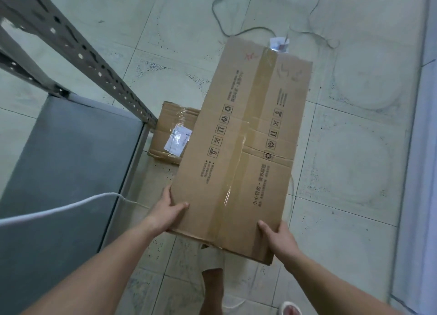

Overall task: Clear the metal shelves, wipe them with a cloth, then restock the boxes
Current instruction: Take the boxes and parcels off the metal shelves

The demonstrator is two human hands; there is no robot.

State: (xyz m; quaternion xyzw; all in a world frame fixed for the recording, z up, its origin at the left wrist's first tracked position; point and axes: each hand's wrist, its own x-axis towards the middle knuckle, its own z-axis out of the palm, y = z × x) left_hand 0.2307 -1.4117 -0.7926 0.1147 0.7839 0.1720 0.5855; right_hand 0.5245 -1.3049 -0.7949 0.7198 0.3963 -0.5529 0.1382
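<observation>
The left hand (165, 210) and right hand (280, 238) each grip a near corner of a long taped box (248, 137), thumbs on top, fingers tucked under its edge and out of sight. The box hangs above the tiled floor (354, 149), its far end pointing away. Left of it stands the metal shelf (71, 149), a white cord (59, 210) lying across its near corner. A small box (173, 130) sits on the floor against the shelf post. Farther off, a cable (222, 28) trails over the tiles.
</observation>
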